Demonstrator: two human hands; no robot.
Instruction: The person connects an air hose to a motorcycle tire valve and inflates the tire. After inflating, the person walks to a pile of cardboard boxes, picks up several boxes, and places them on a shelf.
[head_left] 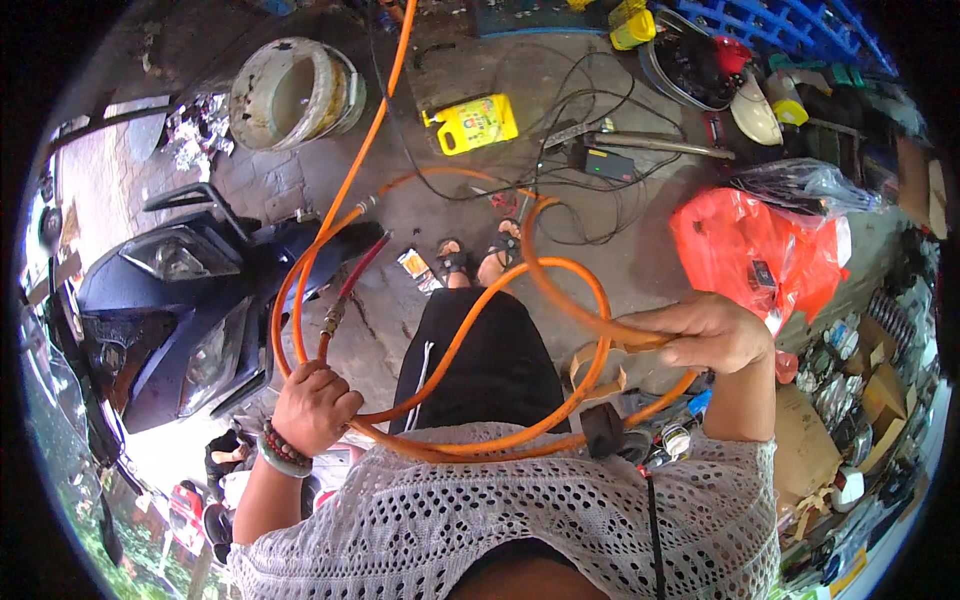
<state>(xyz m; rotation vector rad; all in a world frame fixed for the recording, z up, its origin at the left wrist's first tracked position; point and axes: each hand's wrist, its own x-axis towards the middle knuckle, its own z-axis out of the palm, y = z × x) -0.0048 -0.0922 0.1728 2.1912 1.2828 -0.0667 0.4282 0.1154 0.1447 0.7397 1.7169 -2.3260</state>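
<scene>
An orange hose [480,442] hangs in loose loops in front of my body. My left hand [315,408] is closed in a fist around several strands of it, beside a metal fitting [332,318] that joins a dark red end piece [363,264]. On the other side, my right hand [712,335] grips another stretch of the hose between thumb and fingers, at about the same height. A second metal coupling [367,204] shows farther along the hose. From there one length runs up past the top edge, and another crosses the floor.
A dark scooter [170,300] stands close on the left, a dirty bucket [290,100] beyond it. Ahead lie a yellow jug [472,124] and tangled black cable [600,95]. To the right are a red plastic bag [740,240] and cardboard [805,440].
</scene>
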